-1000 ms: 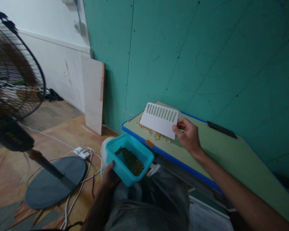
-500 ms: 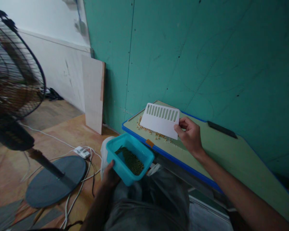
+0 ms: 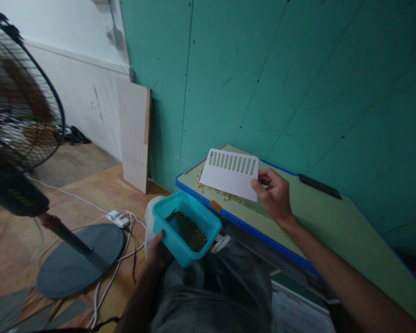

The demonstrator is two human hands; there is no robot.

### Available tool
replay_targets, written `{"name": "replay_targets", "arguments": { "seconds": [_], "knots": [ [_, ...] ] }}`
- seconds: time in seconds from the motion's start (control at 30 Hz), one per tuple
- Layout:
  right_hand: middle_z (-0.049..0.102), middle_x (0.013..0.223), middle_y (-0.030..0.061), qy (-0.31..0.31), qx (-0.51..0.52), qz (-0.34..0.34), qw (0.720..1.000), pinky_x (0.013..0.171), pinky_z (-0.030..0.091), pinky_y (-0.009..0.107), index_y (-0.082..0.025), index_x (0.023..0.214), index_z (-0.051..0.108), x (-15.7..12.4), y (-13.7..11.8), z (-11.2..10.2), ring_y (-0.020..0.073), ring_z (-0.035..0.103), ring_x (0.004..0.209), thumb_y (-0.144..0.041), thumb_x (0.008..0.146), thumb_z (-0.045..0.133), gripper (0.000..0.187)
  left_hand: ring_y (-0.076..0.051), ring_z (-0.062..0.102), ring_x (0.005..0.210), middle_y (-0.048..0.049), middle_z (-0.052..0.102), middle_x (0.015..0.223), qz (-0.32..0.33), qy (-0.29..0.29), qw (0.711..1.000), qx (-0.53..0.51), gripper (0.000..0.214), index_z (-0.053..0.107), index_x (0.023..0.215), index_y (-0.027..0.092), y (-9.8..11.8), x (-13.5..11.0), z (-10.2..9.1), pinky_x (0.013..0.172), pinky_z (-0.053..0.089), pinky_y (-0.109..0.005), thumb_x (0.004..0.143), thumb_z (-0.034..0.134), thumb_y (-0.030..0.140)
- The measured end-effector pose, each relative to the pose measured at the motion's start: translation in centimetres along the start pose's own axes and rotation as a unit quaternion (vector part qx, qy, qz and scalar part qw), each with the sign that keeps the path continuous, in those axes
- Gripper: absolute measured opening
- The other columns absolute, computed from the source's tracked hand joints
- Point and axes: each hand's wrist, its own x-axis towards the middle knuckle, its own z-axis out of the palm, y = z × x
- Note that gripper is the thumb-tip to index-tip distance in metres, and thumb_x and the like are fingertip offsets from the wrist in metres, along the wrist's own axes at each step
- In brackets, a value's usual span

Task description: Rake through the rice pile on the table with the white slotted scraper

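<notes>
My left hand (image 3: 159, 251) grips the near left side of a turquoise plastic box (image 3: 169, 240), held over my lap beside the table edge. Green beans (image 3: 190, 233), small and round, lie heaped along the box's floor. With thumb and fingers my right hand (image 3: 273, 189) pinches the right end of a white scraper (image 3: 229, 178), a flat plate with a row of slots along its far edge. The scraper is tilted over pale yellow kernels (image 3: 229, 196) scattered on the green tabletop (image 3: 319, 217); part of them is hidden beneath it.
A black strip (image 3: 319, 186) lies at the table's back edge against the green wall (image 3: 263, 69). Orange tape (image 3: 215, 206) marks the blue front rim. On the left stand a fan (image 3: 24, 101) and a leaning board (image 3: 134, 134); a power strip (image 3: 118, 219) and cables lie on the floor.
The scraper has shifted very slightly to the left over the kernels, covering more of them. The turquoise box and my left hand have barely moved.
</notes>
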Motion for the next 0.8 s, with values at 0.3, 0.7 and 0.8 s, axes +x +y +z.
{"name": "replay_targets", "arguments": {
  "seconds": [0.3,0.7,0.8],
  "knots": [
    [0.070,0.072,0.0003,-0.003,0.008,0.004,1.000,0.054,0.047,0.026,-0.020,0.079,0.063,-0.09,-0.06,-0.14,0.0173,0.066,0.064,-0.028,0.077,0.070,0.010,-0.036,0.052,0.143,-0.0088,0.076,0.132,-0.006,-0.010,1.000,-0.004,0.044,0.068,0.140,0.025,-0.02,-0.14,-0.36,0.126,0.024,-0.058,0.102,0.050,0.039],
    [0.070,0.073,0.0008,-0.001,0.003,0.004,1.000,0.053,0.047,0.026,-0.021,0.080,0.063,-0.20,-0.22,-0.03,0.0168,0.065,0.063,-0.030,0.078,0.069,0.011,-0.034,0.052,0.142,-0.0090,0.077,0.130,-0.009,-0.033,0.999,-0.013,0.047,0.066,0.143,0.021,-0.06,-0.12,-0.70,0.127,0.020,-0.055,0.104,0.047,0.038],
    [0.070,0.073,0.0007,-0.004,0.003,0.000,1.000,0.053,0.046,0.026,-0.020,0.080,0.063,-0.23,-0.31,-0.02,0.0165,0.064,0.063,-0.029,0.078,0.069,0.011,-0.035,0.051,0.143,-0.0085,0.076,0.132,-0.005,-0.022,1.000,-0.013,0.046,0.066,0.143,0.024,-0.04,-0.13,-0.56,0.127,0.020,-0.057,0.104,0.047,0.039]
  ]
}}
